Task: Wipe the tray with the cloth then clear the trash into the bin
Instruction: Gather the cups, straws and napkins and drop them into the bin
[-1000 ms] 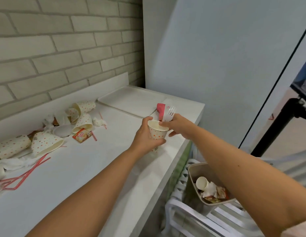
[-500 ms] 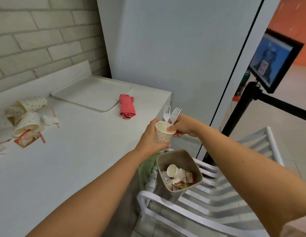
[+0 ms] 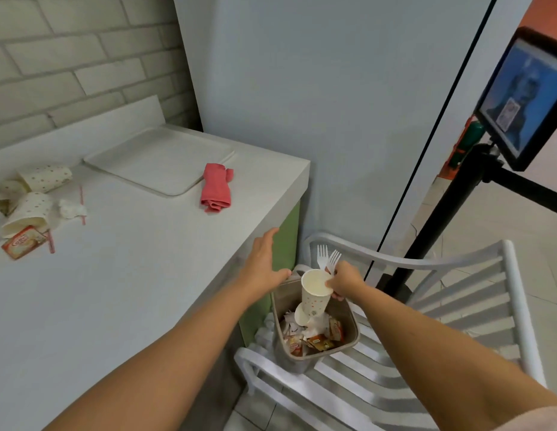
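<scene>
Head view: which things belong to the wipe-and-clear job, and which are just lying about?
Job: tray, red cloth, bin, dotted cup and forks gripped by the right hand, loose cups, wrapper and straws on the counter.

Lying about: white chair, screen, black stand.

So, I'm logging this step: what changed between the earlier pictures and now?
The paper cup went from above the counter down to the bin, now tilted over it. The left hand let go of it and hovers open by the counter edge; the right hand alone holds the cup and two forks. The tray, red cloth and leftover trash stayed put.
</scene>
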Tool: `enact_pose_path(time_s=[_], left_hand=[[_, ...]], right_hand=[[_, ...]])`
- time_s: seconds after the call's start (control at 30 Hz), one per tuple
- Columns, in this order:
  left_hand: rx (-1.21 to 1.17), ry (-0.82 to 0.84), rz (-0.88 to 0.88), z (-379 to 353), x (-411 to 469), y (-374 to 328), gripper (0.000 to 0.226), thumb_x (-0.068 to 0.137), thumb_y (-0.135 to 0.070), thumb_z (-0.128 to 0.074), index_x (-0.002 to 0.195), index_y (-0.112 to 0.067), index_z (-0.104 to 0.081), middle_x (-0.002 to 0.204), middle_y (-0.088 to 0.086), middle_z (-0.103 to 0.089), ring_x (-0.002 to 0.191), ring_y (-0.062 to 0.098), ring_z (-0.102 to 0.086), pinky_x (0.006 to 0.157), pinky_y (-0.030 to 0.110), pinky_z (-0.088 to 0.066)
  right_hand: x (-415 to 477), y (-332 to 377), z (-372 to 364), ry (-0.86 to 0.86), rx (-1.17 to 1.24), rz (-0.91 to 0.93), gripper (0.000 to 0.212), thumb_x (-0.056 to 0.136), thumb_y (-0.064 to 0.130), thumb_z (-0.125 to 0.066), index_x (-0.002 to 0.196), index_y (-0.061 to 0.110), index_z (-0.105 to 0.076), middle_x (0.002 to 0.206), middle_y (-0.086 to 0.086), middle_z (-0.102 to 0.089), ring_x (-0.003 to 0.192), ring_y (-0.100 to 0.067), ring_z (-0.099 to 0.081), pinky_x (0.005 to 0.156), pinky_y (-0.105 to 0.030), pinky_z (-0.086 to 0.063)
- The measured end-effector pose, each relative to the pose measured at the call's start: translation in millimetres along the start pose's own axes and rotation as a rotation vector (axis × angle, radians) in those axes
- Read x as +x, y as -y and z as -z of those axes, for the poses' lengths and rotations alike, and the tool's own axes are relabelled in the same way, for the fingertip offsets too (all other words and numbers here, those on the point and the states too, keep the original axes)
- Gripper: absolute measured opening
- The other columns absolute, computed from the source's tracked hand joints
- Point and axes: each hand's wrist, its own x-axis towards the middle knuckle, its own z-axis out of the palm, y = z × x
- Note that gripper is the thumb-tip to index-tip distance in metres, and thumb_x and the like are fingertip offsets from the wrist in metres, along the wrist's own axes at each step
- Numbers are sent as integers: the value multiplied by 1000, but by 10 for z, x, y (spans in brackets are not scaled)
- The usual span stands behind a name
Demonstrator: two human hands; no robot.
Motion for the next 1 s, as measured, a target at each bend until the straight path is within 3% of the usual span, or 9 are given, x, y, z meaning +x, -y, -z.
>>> enact_pose_path(time_s=[0.17,0.27,0.47,0.53,0.6,0.7,0.83,0.93,1.0], left_hand=[[6,-54,35,30,11,78,82,82,-18,-69,146,-27,-18,143,5,-32,130,21,-40,109,37,-37],[-1,-78,55,53,22,127,80,82,-17,-69,145,-26,-19,142,7,-33,130,21,-40,109,36,-38],[-5,-104,58,82,59,148,75,85,-16,-65,145,-25,-20,137,5,-35,126,19,-43,102,29,-38],[-10,-123,49,102,81,146,70,86,-15,-64,143,-24,-25,133,4,-38,116,18,-48,93,24,-41],[-8,-161,32,123,106,155,60,86,-13,-63,138,-21,-35,125,4,-45,98,14,-51,80,18,-41],[-21,-229,22,180,129,179,41,85,-6,-59,124,-15,-51,109,2,-54,75,10,-50,63,7,-39],[-20,-331,23,333,103,234,24,86,-5,-55,108,-13,-60,95,0,-58,62,7,-46,58,7,-39],[5,-428,24,499,46,297,19,89,-9,-53,106,-12,-61,92,-5,-57,58,5,-45,60,9,-36],[38,-475,28,638,6,356,19,90,-10,-53,107,-12,-61,93,-7,-55,57,4,-45,60,9,-36]], right_hand=[[167,35,-223,206,-24,25,22,87,28,-65,82,9,-56,85,-12,-68,63,-20,-63,76,-33,-57],[261,77,-241,250,-99,23,23,85,18,-65,67,14,-51,74,-7,-62,58,-17,-58,66,-30,-55],[305,263,-134,352,-255,82,20,85,10,-61,68,11,-50,65,-5,-57,44,-12,-56,51,-24,-49],[290,375,-77,366,-303,115,5,85,8,-60,81,6,-59,64,-4,-56,32,-7,-52,40,-20,-45],[269,514,-12,366,-359,155,17,87,8,-58,102,3,-63,62,-2,-55,39,-9,-53,35,-17,-42],[249,781,81,405,-450,233,18,91,15,-54,103,5,-63,50,1,-57,36,-8,-50,30,-13,-37],[156,1210,180,440,-535,322,19,93,18,-53,95,3,-63,39,2,-55,33,-10,-40,38,-19,-35],[-44,1595,251,429,-570,438,22,92,21,-52,72,13,-58,50,-1,-53,41,-13,-35,45,-21,-30],[-163,1826,254,433,-587,511,25,93,24,-51,72,15,-60,53,-1,-50,44,-14,-34,46,-22,-30]])
